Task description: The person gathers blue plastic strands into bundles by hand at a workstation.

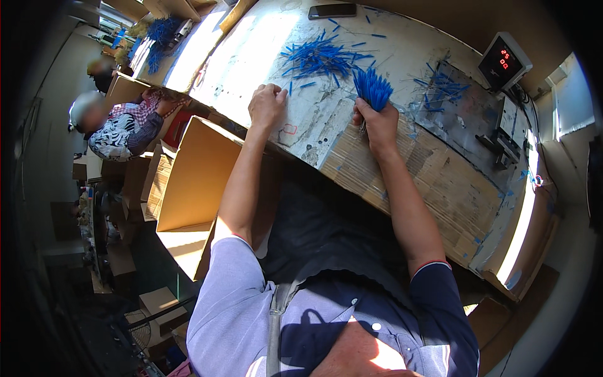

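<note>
My right hand [379, 125] is closed around a thick bundle of small blue wire brushes [374, 88], held upright with the blue ends up. Some thin bare stems show below the fist. My left hand [267, 105] rests by the near edge of the white worktable [245, 63], its fingers curled together; anything inside them is hidden. Beyond both hands lies a loose pile of the same blue brushes [321, 55], with single ones scattered around it. A smaller scatter of brushes [445, 87] lies to the right of the bundle, on a dark plate.
A phone [333, 10] lies at the far edge. To the right stand a digital display with red digits [504, 61] and a metal device [502, 135]. Taped cardboard [433, 182] covers the table's near right. An open carton [195, 182] stands left; a co-worker [122, 125] sits beyond.
</note>
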`<state>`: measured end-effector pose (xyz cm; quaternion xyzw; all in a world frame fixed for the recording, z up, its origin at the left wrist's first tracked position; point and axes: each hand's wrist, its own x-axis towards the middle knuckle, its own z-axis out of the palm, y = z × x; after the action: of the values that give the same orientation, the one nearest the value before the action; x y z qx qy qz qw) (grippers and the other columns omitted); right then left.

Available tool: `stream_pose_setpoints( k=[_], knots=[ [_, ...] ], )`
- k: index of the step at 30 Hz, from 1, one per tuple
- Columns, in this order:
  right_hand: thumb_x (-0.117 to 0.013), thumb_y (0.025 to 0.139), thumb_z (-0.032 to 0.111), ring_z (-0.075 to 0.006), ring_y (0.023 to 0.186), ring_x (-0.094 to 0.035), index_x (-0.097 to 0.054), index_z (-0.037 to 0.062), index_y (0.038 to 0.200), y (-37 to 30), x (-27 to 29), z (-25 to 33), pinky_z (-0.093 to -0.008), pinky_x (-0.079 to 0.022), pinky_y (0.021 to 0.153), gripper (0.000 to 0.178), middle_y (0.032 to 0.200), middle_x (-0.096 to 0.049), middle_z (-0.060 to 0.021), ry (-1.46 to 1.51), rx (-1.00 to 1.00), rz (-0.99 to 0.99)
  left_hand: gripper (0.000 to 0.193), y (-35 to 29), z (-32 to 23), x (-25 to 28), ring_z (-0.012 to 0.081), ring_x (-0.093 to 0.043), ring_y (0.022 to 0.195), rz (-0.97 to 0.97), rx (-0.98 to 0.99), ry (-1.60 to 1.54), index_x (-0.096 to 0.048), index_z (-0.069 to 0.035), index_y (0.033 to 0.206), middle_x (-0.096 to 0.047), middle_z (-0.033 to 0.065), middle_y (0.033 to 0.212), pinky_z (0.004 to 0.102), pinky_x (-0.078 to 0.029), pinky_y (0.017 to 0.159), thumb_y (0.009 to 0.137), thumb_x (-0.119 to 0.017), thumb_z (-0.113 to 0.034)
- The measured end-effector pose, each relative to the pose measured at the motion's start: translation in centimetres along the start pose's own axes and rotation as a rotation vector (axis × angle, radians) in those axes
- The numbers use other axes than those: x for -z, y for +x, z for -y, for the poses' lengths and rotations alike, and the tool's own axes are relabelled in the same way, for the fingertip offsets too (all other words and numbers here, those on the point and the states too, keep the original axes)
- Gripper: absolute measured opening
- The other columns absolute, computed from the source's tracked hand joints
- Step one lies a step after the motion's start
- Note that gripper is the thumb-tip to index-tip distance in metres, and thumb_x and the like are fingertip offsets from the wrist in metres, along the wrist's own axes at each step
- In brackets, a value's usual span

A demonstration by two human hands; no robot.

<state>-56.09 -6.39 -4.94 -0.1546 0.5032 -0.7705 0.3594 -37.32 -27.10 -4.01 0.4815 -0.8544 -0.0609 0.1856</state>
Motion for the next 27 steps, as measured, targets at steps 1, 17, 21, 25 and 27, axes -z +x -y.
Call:
stream_pose_setpoints(
  k=[1, 17, 21, 25, 27],
  knots=[
    [-0.07, 0.094, 0.007, -0.0121, 0.062, -0.063, -0.067, -0.002, 0.096, -0.1, -0.1, 0.1, -0.0272, -0.052, 0.055, 0.01, 0.08, -0.068, -0.0058, 0.0, 0.003, 0.003, 0.032, -0.1, 0.2, -0.1, 0.0323, -0.069, 0.097, -0.043, 0.014, -0.024, -0.073, -0.004, 0.1, -0.072, 0.0149, 0.1, 0.0436, -0.052, 0.089, 0.092, -0.071, -0.035],
    [-0.071, 0.093, 0.007, -0.0121, 0.061, -0.063, -0.067, -0.002, 0.097, 0.0, 0.3, 0.0, -0.0268, -0.052, 0.056, 0.011, 0.08, -0.068, -0.0064, -0.004, -0.02, -0.013, 0.029, -0.9, -0.8, -0.9, 0.038, -0.069, 0.096, 0.027, -0.007, 0.179, -0.067, 0.0, 0.099, -0.071, 0.0217, 0.098, 0.0488, -0.053, 0.087, 0.1, -0.061, -0.028],
    [-0.072, 0.093, 0.007, -0.0121, 0.06, -0.063, -0.067, -0.0019, 0.097, 0.3, 0.1, -0.8, -0.027, -0.051, 0.056, 0.011, 0.079, -0.068, -0.0063, 0.008, 0.0, 0.008, 0.027, -2.9, 0.3, 0.8, 0.0387, -0.072, 0.091, 0.046, 0.062, 0.25, -0.061, 0.003, 0.104, -0.071, 0.0233, 0.096, 0.0487, -0.057, 0.081, 0.101, -0.06, -0.024],
    [-0.07, 0.09, 0.002, -0.0122, 0.06, -0.063, -0.068, -0.0014, 0.095, -0.2, 0.0, 0.0, -0.0265, -0.05, 0.056, 0.006, 0.076, -0.067, -0.0048, -0.022, 0.065, 0.043, 0.014, -4.4, 2.1, 2.7, 0.0358, -0.075, 0.079, -0.07, 0.053, 0.32, -0.052, 0.0, 0.104, -0.073, 0.0201, 0.086, 0.0461, -0.06, 0.068, 0.102, -0.052, -0.014],
    [-0.068, 0.091, -0.001, -0.0128, 0.06, -0.063, -0.07, -0.0021, 0.098, -0.4, 0.4, 0.2, -0.0273, -0.051, 0.055, 0.008, 0.078, -0.069, -0.0058, -0.044, 0.073, 0.002, 0.023, -4.2, 2.8, 3.0, 0.0391, -0.074, 0.079, -0.059, 0.08, 0.334, -0.05, -0.001, 0.103, -0.073, 0.0213, 0.083, 0.0498, -0.058, 0.069, 0.106, -0.052, -0.024]
  ],
)
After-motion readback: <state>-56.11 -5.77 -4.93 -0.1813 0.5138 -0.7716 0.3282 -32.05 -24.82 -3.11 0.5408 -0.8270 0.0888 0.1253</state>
